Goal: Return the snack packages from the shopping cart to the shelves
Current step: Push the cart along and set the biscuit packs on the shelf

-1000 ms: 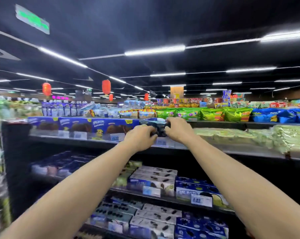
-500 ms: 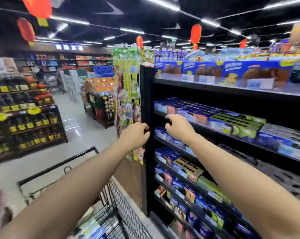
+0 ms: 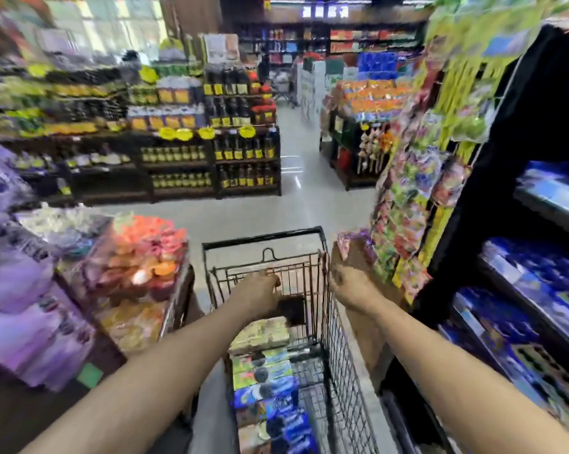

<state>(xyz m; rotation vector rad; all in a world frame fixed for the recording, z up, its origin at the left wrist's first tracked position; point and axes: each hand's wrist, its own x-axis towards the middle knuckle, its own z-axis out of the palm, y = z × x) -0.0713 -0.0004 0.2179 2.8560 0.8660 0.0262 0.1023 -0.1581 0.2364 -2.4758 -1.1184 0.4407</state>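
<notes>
Plainly, the snack packages lie stacked in the black wire shopping cart at 6 o'clock. A flat pale-green carton is at the far end, with glossy blue film-wrapped packs nearer the person.

The left hand hovers over the carton's 12 o'clock edge, fingers bent loosely downward and gripping nothing. The right hand hangs just outside the cart's rim at 1 o'clock. It is too blurred to tell how its fingers lie.

The dark-framed shelves stand at 3 o'clock.

These packs look light and fairly stiff. The film is probably slick and the contents likely brittle. The best hold seems to be across the short width, thumb against one long edge and fingers on the other, squeezing gently.
</notes>
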